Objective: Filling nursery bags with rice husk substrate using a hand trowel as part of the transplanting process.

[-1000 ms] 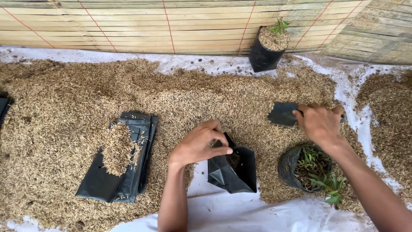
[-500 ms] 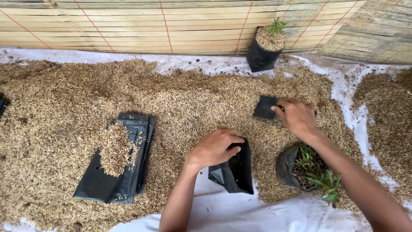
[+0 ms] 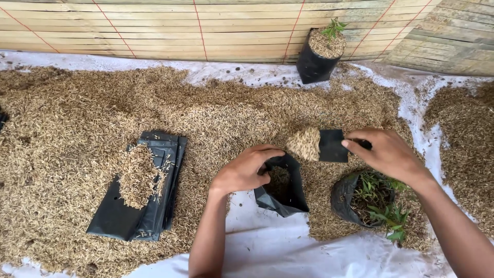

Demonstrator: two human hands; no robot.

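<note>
A wide bed of pale rice husk (image 3: 103, 108) covers a white sheet (image 3: 288, 247) laid in front of a slatted bamboo wall (image 3: 154, 25). To the left lies a flat stack of empty black bags (image 3: 149, 206) with a small heap of husk on top. Against the wall stands a filled black bag with a seedling (image 3: 316, 56). At lower right, a bag of green seedlings (image 3: 373, 198) sits slumped, its rim tilted towards the camera.

Between these, the left hand (image 3: 247, 170) grips the rim of an open black grow bag (image 3: 283, 188), fingers curled over the edge and pressed against the plastic, holding the mouth open. The bag stands on the sheet at the husk's edge, already partly filled. The right hand (image 3: 388, 154) pinches a small black scoop (image 3: 332, 145) between thumb and fingers; the scoop hovers just above and to the right of the bag's mouth, with a mound of husk on its left end.

The mound sits right at the scoop's edge, so a tilt begun too far from the mouth would likely spill it beside the bag. The soft rim could also fold shut if the left hand slackens
</note>
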